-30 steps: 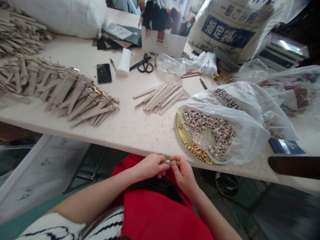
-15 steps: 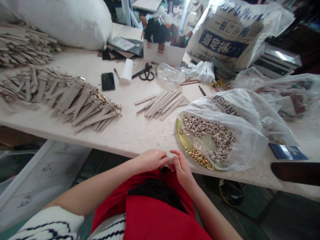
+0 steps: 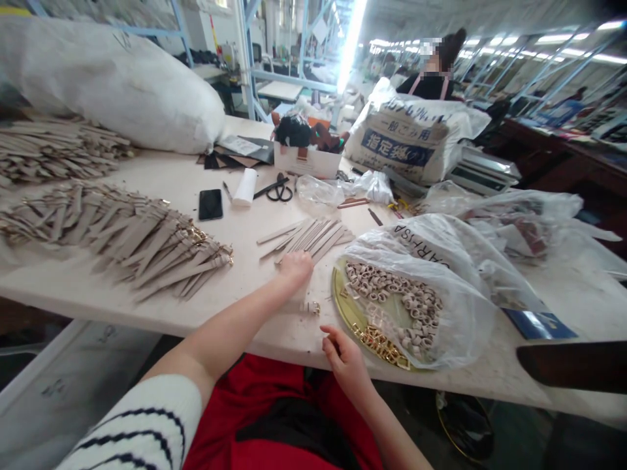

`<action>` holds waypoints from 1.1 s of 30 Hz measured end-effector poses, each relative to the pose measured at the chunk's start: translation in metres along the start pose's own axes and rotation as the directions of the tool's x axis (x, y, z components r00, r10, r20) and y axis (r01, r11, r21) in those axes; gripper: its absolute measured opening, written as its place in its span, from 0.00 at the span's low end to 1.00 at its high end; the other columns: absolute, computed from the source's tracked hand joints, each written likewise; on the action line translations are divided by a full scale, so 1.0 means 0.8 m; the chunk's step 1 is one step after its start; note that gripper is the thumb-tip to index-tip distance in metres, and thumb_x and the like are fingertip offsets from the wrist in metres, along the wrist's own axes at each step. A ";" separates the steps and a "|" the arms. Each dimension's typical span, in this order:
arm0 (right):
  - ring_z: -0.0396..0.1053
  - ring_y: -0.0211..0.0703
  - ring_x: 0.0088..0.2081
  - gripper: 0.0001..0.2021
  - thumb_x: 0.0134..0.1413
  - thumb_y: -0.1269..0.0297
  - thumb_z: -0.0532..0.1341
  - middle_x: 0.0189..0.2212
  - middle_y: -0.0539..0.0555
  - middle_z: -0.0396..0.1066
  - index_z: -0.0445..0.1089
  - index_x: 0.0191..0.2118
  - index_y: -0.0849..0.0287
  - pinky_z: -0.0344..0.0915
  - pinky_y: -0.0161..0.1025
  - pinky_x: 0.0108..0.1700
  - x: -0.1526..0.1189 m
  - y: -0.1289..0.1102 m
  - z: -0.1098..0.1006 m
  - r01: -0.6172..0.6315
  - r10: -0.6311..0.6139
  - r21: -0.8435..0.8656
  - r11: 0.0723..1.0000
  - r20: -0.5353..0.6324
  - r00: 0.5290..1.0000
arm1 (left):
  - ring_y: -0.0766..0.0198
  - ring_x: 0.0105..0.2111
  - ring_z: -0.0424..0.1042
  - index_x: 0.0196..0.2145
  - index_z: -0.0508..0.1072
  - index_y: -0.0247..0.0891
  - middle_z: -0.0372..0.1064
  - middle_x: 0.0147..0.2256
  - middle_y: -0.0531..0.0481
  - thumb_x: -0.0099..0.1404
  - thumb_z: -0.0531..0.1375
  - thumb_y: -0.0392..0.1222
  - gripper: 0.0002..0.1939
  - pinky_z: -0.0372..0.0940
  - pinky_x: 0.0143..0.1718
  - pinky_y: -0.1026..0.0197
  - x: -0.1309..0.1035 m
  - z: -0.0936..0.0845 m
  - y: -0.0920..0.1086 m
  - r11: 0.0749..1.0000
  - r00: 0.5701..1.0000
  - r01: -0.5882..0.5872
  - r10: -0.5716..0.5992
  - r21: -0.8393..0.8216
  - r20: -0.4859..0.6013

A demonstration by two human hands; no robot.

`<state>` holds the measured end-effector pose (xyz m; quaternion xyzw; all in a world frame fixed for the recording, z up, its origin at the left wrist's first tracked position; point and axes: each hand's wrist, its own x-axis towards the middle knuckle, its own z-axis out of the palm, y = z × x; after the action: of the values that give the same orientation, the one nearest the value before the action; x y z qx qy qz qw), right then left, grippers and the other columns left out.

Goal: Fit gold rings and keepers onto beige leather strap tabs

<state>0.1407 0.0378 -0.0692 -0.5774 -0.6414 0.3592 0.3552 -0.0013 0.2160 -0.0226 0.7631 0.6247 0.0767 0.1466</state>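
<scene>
My left hand (image 3: 296,269) is at the near end of a small fan of flat beige strips (image 3: 323,236), its fingers closed on a strip; the fingertips are partly hidden. Just in front of the table edge, my right hand (image 3: 347,360) has its thumb and forefinger apart and nothing between them. Between the hands a beige strap with gold-coloured fittings (image 3: 312,308) lies on the table, slightly blurred. Right of it, a round yellow-green tray (image 3: 343,307) carries small beige loops (image 3: 421,300) and gold buckles (image 3: 382,344); a clear plastic bag (image 3: 465,287) partly covers it.
Many finished-looking straps (image 3: 122,228) with gold fittings form a long pile at left, with loose strips (image 3: 53,150) behind. A phone (image 3: 210,204), scissors (image 3: 280,189) and a white box (image 3: 306,160) are farther back. Another person (image 3: 431,81) is beyond a large printed bag (image 3: 401,140).
My hands have parted. The left has reached forward to the strips, while the right has opened near the edge. A strap now lies on the table, and the view has tilted upward.
</scene>
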 end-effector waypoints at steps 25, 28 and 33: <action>0.53 0.32 0.19 0.15 0.51 0.53 0.55 0.19 0.46 0.60 0.66 0.33 0.61 0.51 0.30 0.20 0.005 -0.050 -0.031 -0.273 0.228 0.462 0.844 0.153 0.962 | 0.58 0.47 0.64 0.51 0.61 0.36 0.64 0.48 0.43 0.58 0.53 0.49 0.25 0.60 0.47 0.59 -0.182 -0.011 0.028 0.614 0.920 0.031 0.291 -0.789 0.262; 0.58 0.35 0.23 0.12 0.53 0.57 0.54 0.23 0.48 0.64 0.68 0.32 0.59 0.56 0.31 0.24 0.007 -0.051 -0.041 -0.177 0.079 0.279 0.944 0.329 0.941 | 0.60 0.38 0.68 0.36 0.69 0.33 0.70 0.36 0.46 0.58 0.51 0.47 0.16 0.62 0.41 0.62 -0.157 -0.003 0.044 0.524 0.895 0.143 0.295 -0.840 0.336; 0.64 0.39 0.28 0.11 0.55 0.61 0.51 0.25 0.51 0.68 0.68 0.30 0.60 0.57 0.34 0.30 0.057 -0.010 -0.115 -0.115 0.112 -0.350 0.930 -0.028 0.993 | 0.68 0.25 0.68 0.33 0.65 0.34 0.68 0.27 0.50 0.60 0.50 0.47 0.13 0.62 0.27 0.66 -0.153 -0.007 0.060 0.228 0.874 0.428 0.142 -0.875 0.465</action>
<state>0.2132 0.0871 -0.0154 -0.6690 -0.6594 0.2565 0.2275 0.0161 0.0890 0.0059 0.4393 0.4594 0.2499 0.7304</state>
